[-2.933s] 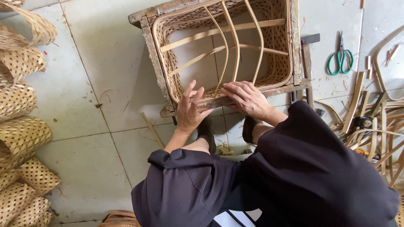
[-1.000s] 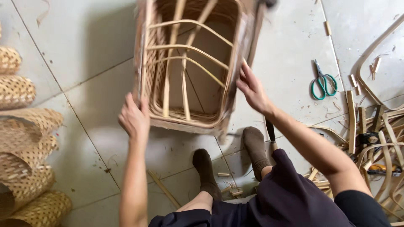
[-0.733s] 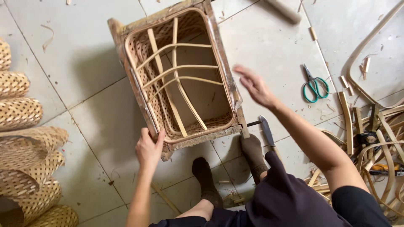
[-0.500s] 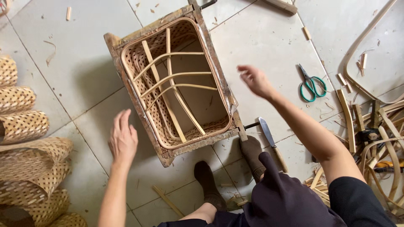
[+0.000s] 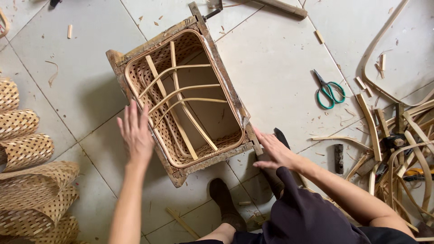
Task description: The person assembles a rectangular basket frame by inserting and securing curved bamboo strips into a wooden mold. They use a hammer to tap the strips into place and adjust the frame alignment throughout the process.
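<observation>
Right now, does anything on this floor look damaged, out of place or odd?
Nothing looks broken. The wooden frame around the woven basket is worn and chipped at its corners. Wood chips and cut strips litter the tiles around the green-handled scissors, and a dark tool lies on the floor by the right hand.

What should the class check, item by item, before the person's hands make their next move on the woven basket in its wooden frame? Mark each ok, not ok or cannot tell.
1. Left hand free of tools: ok, open and flat beside the wooden frame.
2. Right hand empty: cannot tell, it rests at the frame's near corner, over a dark tool on the floor.
3. Woven basket seated in the frame: ok, rim follows the frame's inside.
4. Bent ribs in place: ok, they span the opening.
5. Scissors away from the hands: ok, lying on the tiles to the right.
6. Floor around the feet: not ok, offcuts and strips scattered.
</observation>
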